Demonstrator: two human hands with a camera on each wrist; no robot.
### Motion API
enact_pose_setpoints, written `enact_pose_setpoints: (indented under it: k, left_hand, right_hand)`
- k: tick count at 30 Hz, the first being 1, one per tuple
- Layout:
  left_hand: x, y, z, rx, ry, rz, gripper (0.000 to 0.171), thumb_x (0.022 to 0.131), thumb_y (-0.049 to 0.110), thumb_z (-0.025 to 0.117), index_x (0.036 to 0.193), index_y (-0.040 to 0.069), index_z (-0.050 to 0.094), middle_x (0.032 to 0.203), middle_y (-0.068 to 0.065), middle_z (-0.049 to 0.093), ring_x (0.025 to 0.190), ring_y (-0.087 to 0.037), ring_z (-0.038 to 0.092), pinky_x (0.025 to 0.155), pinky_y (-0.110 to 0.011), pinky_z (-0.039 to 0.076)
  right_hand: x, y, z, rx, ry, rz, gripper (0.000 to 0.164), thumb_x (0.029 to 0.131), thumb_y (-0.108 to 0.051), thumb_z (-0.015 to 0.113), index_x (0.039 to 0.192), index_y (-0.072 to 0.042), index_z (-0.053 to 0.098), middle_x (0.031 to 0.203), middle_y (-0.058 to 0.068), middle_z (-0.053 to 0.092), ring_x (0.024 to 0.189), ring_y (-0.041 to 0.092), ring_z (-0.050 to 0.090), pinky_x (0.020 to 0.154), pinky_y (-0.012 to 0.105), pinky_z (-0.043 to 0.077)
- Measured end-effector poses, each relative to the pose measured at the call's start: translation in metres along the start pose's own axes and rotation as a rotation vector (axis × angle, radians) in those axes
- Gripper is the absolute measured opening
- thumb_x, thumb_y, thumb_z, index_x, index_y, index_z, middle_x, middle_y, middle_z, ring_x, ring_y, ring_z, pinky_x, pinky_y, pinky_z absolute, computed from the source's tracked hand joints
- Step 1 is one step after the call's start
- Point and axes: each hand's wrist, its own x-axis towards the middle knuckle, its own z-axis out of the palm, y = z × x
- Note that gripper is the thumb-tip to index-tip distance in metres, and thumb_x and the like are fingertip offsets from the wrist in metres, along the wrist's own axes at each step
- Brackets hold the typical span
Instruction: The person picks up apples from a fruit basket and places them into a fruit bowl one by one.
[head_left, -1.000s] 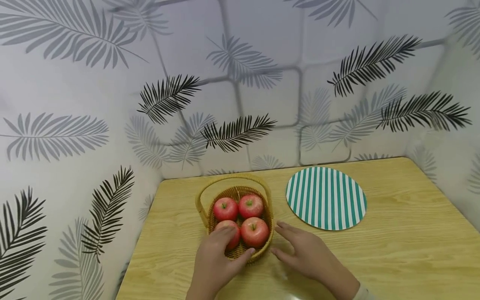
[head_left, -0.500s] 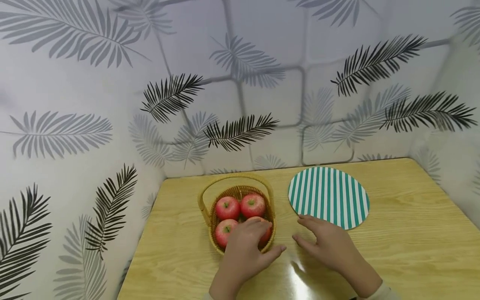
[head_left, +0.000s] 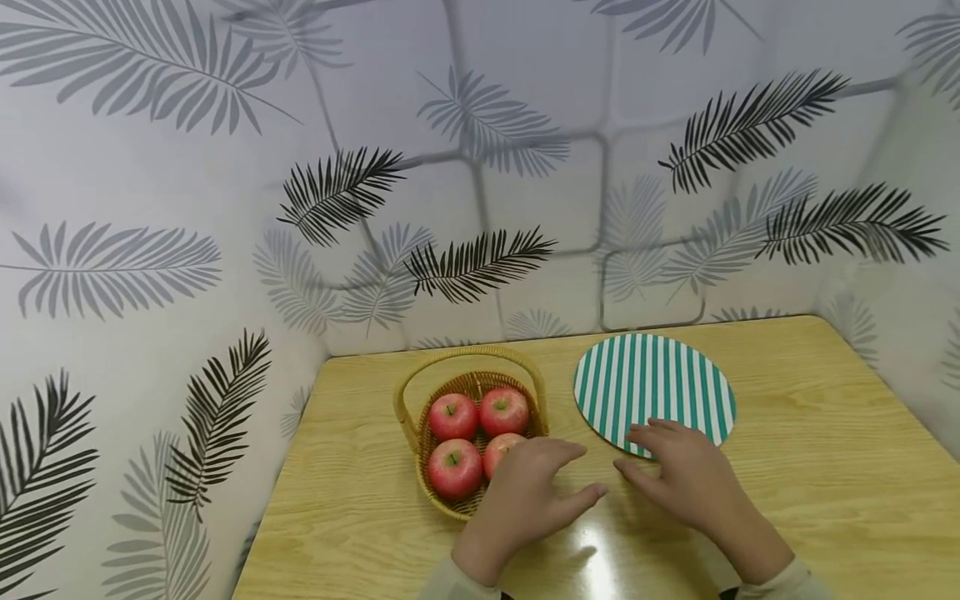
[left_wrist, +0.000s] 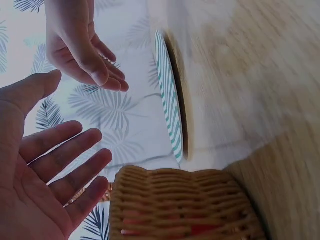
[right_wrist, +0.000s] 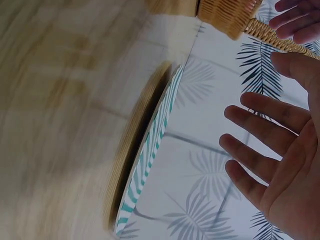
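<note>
The left edge of the wooden table [head_left: 341, 442] slants down to the bottom of the frame, with a broad strip of pale grain between it and the basket. The tan wicker basket [head_left: 468, 383] sits left of centre, arched handle above its rim, holding four apples [head_left: 455, 469] in two rows: glossy, rosy red, with short stems. The front-right apple is partly hidden behind the left hand [head_left: 528, 492], low in the centre, its thumb and fingers parted. Right of centre lies a flat mat [head_left: 652, 387] in green and white stripes, near the table's far edge. The right hand [head_left: 690, 475], fingers likewise apart, hovers over its near rim. Beyond, wood stretches to the slanting right edge.
</note>
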Motion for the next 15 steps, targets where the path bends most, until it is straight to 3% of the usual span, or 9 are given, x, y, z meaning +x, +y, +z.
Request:
enact_pose_setpoints:
  k: [6,11,15]
  left_hand:
    - [0.013,0.004,0.009,-0.012,-0.036,-0.005,0.044,0.095,0.047,0.078,0.123,0.013,0.079,0.120,0.003,0.080,0.116,-0.013,0.074,0.102,-0.029,0.060]
    - [0.027,0.006,0.016,-0.032,-0.109,-0.005,0.048,0.098,0.051,0.074,0.128,0.013,0.076,0.125,0.003,0.078,0.120,-0.013,0.071,0.105,-0.028,0.058]
    - [0.038,0.005,0.020,0.004,-0.176,-0.032,0.055,0.099,0.055,0.070,0.135,0.013,0.073,0.134,0.001,0.074,0.129,-0.017,0.067,0.112,-0.032,0.054]
  right_hand:
    - [-0.003,0.019,-0.003,-0.057,-0.067,0.059,0.040,0.091,-0.039,0.082,0.112,-0.005,0.081,0.120,0.017,0.079,0.120,0.046,0.070,0.098,0.062,0.059]
    - [-0.003,0.031,-0.007,-0.069,-0.114,0.104,0.046,0.091,-0.042,0.082,0.116,-0.004,0.080,0.127,0.022,0.076,0.125,0.051,0.066,0.102,0.066,0.055]
    - [-0.002,0.037,-0.011,-0.063,-0.180,0.151,0.052,0.091,-0.044,0.082,0.123,-0.003,0.077,0.135,0.028,0.070,0.134,0.058,0.056,0.109,0.073,0.047]
